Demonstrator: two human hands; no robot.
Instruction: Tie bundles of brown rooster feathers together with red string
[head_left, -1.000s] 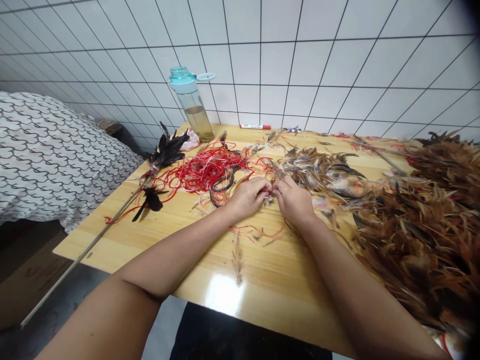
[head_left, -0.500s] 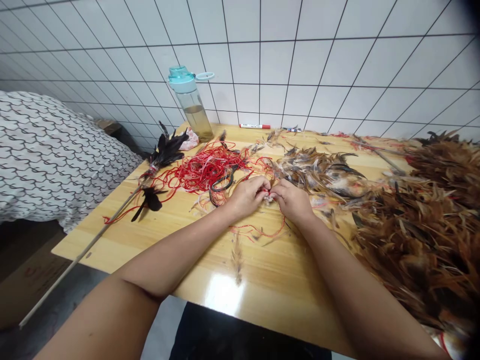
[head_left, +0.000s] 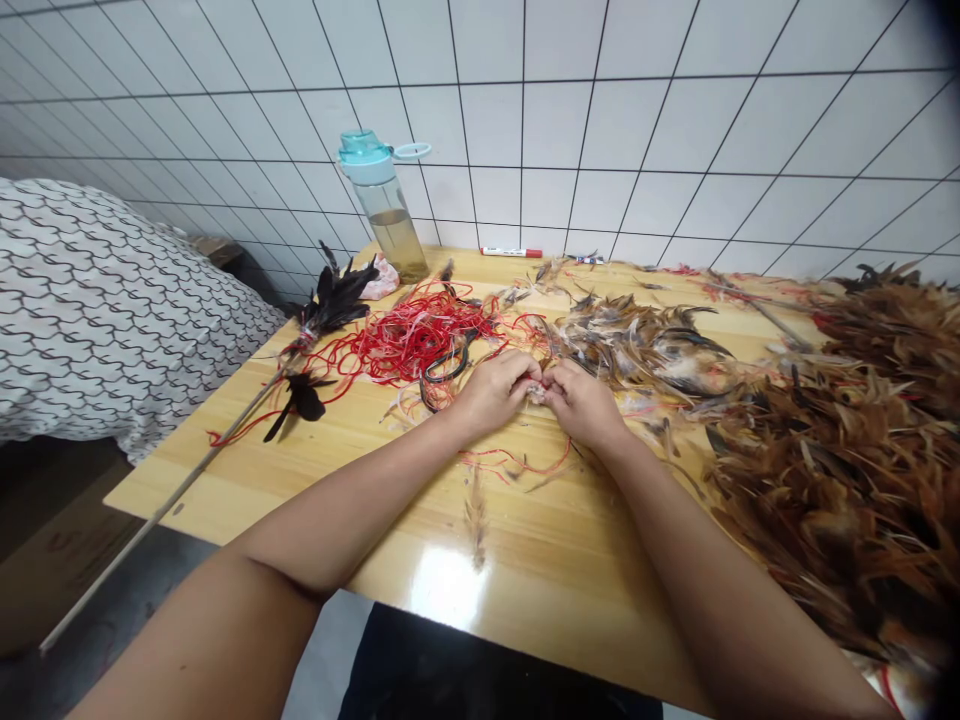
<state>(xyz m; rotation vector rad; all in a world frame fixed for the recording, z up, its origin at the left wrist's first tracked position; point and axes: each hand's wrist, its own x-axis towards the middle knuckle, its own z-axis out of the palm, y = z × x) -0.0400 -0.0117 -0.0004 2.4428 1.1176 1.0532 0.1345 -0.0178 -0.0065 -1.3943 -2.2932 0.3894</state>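
My left hand (head_left: 495, 392) and my right hand (head_left: 585, 402) meet at the middle of the wooden table (head_left: 375, 470), fingers pinched together on a small bunch of feather quills (head_left: 537, 393) with red string around it. A tangle of red string (head_left: 409, 335) lies just beyond my left hand, with black-handled scissors (head_left: 444, 368) on its near edge. Loose brown feathers (head_left: 637, 340) are heaped right behind my right hand.
A big pile of brown feathers (head_left: 862, 440) covers the table's right side. A thin stick with black feathers (head_left: 300, 345) lies across the left corner. A teal-capped water bottle (head_left: 382, 205) and a red marker (head_left: 510, 253) stand by the tiled wall. Patterned bedding (head_left: 97, 300) is at left.
Both hands have stayed in place at the table's middle; the fingers have shifted slightly on the small bunch. Nothing else has moved.
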